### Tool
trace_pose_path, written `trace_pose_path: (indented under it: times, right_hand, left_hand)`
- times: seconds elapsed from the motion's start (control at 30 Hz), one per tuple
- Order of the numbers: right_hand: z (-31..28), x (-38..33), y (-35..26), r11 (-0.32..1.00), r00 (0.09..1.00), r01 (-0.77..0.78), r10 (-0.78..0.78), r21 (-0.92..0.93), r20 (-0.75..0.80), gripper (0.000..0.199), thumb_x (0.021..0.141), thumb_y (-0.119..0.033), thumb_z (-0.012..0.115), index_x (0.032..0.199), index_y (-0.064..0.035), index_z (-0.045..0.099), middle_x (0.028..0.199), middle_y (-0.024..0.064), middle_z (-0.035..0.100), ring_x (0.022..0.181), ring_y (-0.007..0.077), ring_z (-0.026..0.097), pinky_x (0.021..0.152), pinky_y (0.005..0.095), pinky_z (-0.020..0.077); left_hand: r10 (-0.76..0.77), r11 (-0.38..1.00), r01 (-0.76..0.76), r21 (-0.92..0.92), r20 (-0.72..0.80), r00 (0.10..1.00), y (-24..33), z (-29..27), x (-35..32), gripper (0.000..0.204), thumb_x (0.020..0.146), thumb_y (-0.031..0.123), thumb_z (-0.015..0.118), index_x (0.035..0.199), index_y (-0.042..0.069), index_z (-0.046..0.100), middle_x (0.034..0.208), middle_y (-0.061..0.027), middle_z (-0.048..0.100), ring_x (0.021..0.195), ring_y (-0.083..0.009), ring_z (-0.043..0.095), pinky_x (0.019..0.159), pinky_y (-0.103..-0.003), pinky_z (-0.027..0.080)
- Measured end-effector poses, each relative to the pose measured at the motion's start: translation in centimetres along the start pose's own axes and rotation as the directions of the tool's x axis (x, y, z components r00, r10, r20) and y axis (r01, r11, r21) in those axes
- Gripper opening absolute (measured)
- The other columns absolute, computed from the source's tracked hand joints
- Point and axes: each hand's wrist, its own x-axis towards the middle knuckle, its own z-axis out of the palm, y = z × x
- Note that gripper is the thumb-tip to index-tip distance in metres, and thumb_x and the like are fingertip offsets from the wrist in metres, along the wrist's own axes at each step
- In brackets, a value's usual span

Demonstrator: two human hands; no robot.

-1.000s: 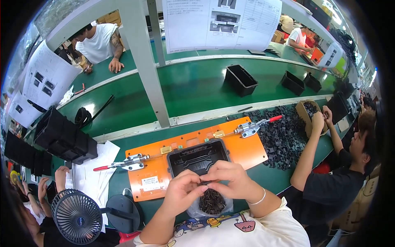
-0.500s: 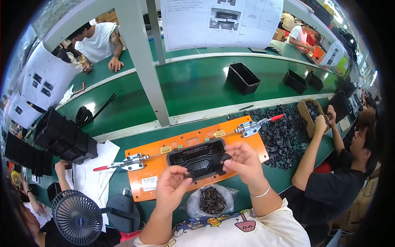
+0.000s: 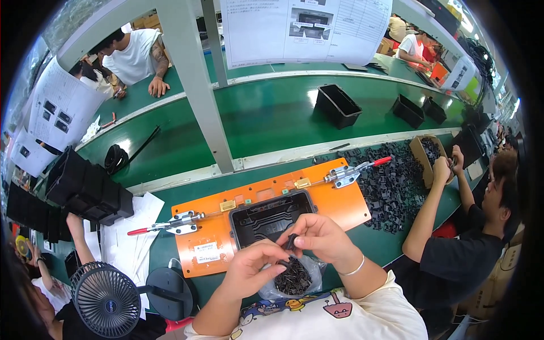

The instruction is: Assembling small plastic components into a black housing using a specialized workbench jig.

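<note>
A black plastic box [image 3: 250, 215] sits in the orange fixture plate [image 3: 334, 207]. Just off the box's near edge, my two hands are close together above the open clear bag [image 3: 315, 281] of small dark pins [image 3: 293, 279]. My right hand [image 3: 323, 242] pinches a small black plastic part [image 3: 291, 241] between thumb and fingers. My left hand [image 3: 253, 268] is closed too, with a small black piece [image 3: 283, 263] at its fingertips; its exact kind is too small to tell. My hands and forearms hide the box's near side and part of the bag.
Red-handled toggle clamps [image 3: 184, 222] flank the box. Loose black parts [image 3: 391, 192] cover the bench at right, beside a cardboard box [image 3: 422, 161] and a co-worker's arms [image 3: 433, 198]. A fan [image 3: 107, 300], papers [image 3: 133, 235] and stacked black boxes [image 3: 90, 190] stand left. Black bins [image 3: 338, 107] lie beyond.
Both hands have left the box's side walls and come together nearer to me, over the bag. The right hand moved left and down, still pinching its black part. The bin beyond shifted slightly right.
</note>
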Motion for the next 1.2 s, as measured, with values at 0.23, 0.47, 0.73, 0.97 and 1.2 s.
trace_pose_path:
  times: [0.23, 0.47, 0.73, 0.97, 1.2]
  right_hand:
    - [-1.0, 0.5, -2.5, 0.995, 0.999, -0.013, 0.008, -0.094, -0.054, 0.009, 0.088, -0.004, 0.062, 0.093, -0.0024, 0.055, 0.106, 0.0181, 0.065, 0.088, 0.0196, 0.067, 0.067, 0.0253, 0.0556]
    - [0.4, 0.9, -1.6, 0.994, 0.997, -0.055, 0.049, -0.091, -0.062, 0.008, 0.088, -0.004, 0.062, 0.089, -0.0023, 0.054, 0.109, 0.0246, 0.063, 0.088, 0.0244, 0.067, 0.07, 0.0295, 0.0569]
    - [0.4, 0.2, -0.6, 0.984, 0.992, 0.0, 0.022, -0.178, 0.121, 0.012, 0.083, 0.007, 0.065, 0.091, 0.0006, 0.058, 0.103, 0.0147, 0.061, 0.091, 0.0183, 0.063, 0.08, 0.0279, 0.0535]
    - [0.9, 0.0, -0.5, 0.974, 0.996, -0.002, 0.022, -0.227, 0.087, 0.012, 0.083, 0.007, 0.065, 0.089, 0.0008, 0.057, 0.104, 0.012, 0.061, 0.09, 0.0149, 0.063, 0.077, 0.0268, 0.0537]
    - [0.7, 1.0, -2.4, 0.902, 0.974, 0.115, -0.185, -0.417, -0.131, 0.028, 0.072, 0.012, 0.072, 0.093, -0.0014, 0.059, 0.091, 0.0048, 0.062, 0.087, 0.0118, 0.061, 0.077, 0.0244, 0.0511]
  left_hand:
    - [-0.005, 0.998, -0.007, -0.056, -0.203, 0.979, 0.0, -0.6, -0.3, 0.028, 0.082, -0.014, 0.06, 0.108, -0.004, 0.058, 0.1, -0.0086, 0.058, 0.096, -0.0153, 0.06, 0.083, -0.027, 0.049]
    - [-0.053, 0.993, 0.053, 0.108, -0.006, 0.999, 1.1, -0.1, 0.4, 0.021, 0.08, -0.011, 0.062, 0.099, -0.003, 0.063, 0.096, -0.0093, 0.059, 0.091, -0.0155, 0.06, 0.081, -0.026, 0.049]
    - [0.135, 0.938, -0.165, 0.306, 0.117, 0.984, 1.1, -0.4, 0.9, 0.02, 0.074, -0.011, 0.063, 0.091, -0.001, 0.064, 0.089, -0.0095, 0.059, 0.083, -0.0198, 0.059, 0.076, -0.028, 0.047]
    - [0.096, 0.938, -0.103, 0.331, 0.04, 0.995, 0.8, -0.3, 0.6, 0.019, 0.074, -0.011, 0.064, 0.089, 0.0, 0.064, 0.09, -0.0094, 0.058, 0.083, -0.0204, 0.058, 0.078, -0.029, 0.047]
    - [0.155, 0.933, -0.104, 0.344, -0.125, 0.98, 0.4, -0.7, 0.8, 0.02, 0.078, -0.012, 0.059, 0.095, -0.002, 0.064, 0.093, -0.0113, 0.058, 0.083, -0.0179, 0.061, 0.069, -0.025, 0.049]
